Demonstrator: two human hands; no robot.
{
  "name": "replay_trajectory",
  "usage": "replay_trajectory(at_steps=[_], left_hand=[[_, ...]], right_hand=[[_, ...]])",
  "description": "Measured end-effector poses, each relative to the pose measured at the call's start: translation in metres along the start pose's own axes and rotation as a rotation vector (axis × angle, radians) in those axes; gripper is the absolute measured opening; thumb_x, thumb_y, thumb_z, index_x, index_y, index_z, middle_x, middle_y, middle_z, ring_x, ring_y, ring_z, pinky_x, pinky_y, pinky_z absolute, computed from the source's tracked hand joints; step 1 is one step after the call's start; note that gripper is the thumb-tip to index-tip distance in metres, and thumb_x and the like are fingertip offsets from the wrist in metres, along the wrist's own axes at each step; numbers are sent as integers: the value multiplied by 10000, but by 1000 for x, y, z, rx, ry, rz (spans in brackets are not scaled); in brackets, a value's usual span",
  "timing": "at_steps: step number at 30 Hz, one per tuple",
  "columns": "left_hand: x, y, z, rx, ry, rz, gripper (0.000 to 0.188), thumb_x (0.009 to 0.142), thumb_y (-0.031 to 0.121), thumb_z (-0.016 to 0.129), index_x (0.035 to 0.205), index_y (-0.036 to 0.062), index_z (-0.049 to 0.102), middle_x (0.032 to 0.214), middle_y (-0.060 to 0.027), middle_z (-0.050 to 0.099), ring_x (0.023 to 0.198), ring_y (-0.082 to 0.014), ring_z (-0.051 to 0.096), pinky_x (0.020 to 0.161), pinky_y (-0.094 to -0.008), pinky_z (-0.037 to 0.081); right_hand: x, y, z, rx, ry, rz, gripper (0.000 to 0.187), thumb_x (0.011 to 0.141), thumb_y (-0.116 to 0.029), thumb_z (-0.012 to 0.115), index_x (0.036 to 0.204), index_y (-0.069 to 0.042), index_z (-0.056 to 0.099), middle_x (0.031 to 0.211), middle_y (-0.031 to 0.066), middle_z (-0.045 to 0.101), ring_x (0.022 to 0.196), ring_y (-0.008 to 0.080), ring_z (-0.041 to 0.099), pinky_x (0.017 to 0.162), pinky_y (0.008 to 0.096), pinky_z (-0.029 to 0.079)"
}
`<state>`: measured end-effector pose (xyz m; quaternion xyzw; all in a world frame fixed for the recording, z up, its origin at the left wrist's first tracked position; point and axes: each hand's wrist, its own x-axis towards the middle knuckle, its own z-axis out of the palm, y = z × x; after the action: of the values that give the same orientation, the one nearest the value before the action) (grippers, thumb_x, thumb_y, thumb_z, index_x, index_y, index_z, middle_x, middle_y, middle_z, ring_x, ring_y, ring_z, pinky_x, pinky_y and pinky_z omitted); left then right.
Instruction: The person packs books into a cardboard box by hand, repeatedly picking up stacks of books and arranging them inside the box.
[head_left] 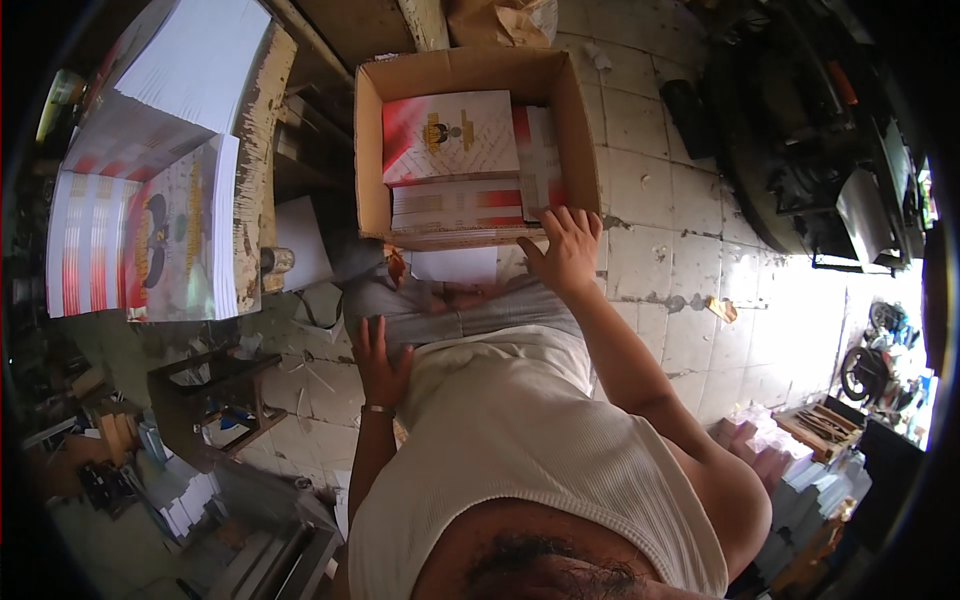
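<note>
An open cardboard box stands on the floor before my knees. Inside lie stacks of booklets with red and white covers; some show only their spines. At the box's near right corner, my right hand rests on the rim, its thumb spread to the left and its fingertips over the edge. I cannot see it pinching anything. My left hand lies on my left thigh, fingers apart and holding nothing.
Left of the box, a worn wooden table bears piles of similar booklets and white paper. A dark machine stands at the far right on the tiled floor. A low wooden stool is at the left, and paper bundles sit at the lower right.
</note>
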<state>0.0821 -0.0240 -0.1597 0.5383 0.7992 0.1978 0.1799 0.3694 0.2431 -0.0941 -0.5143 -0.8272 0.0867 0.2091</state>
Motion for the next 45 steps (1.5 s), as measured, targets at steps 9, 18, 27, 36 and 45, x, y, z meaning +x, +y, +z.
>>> replay_trajectory(at_steps=[9, 18, 27, 36, 45], left_hand=[[0, -5, 2, -43, -2, 12, 759, 895, 378, 711, 1526, 75, 417, 1598, -288, 272, 1462, -482, 281, 1181, -580, 247], [54, -19, 22, 51, -10, -207, 839, 842, 514, 726, 1550, 210, 393, 1571, -244, 366, 1464, -467, 299, 1139, -625, 296], [95, -21, 23, 191, 83, -329, 676, 856, 459, 725, 1454, 219, 520, 1509, -162, 489, 1388, -390, 438, 1115, -469, 409], [97, -34, 26, 157, 111, -199, 644, 875, 386, 716, 1452, 184, 513, 1457, -227, 515, 1339, -422, 478, 1102, -479, 414], [98, -32, 22, 38, 5, -270, 597, 931, 377, 654, 1456, 133, 507, 1513, -246, 446, 1410, -411, 409, 1168, -477, 344]], right_hand=[[-2, -4, -3, -48, 60, -37, 459, 793, -391, 790, 1180, -169, 682, 1058, 35, 640, 1078, 274, 566, 1064, 464, 336], [105, -3, 5, 938, -573, 564, 755, 943, -568, 635, 1448, -19, 519, 1395, 221, 579, 1248, 332, 585, 967, 445, 489], [170, 0, 194, 1017, -119, 1333, 550, 963, -365, 643, 1416, -71, 536, 1361, 198, 581, 1227, 308, 582, 975, 388, 504], [194, -69, 242, 1665, 360, 1815, 392, 928, -188, 686, 1285, -32, 650, 1264, 145, 659, 1168, 250, 622, 955, 342, 492], [189, -96, 202, 1670, 520, 1620, 592, 844, -153, 765, 1329, 117, 559, 1385, 220, 590, 1231, 295, 571, 1006, 396, 448]])
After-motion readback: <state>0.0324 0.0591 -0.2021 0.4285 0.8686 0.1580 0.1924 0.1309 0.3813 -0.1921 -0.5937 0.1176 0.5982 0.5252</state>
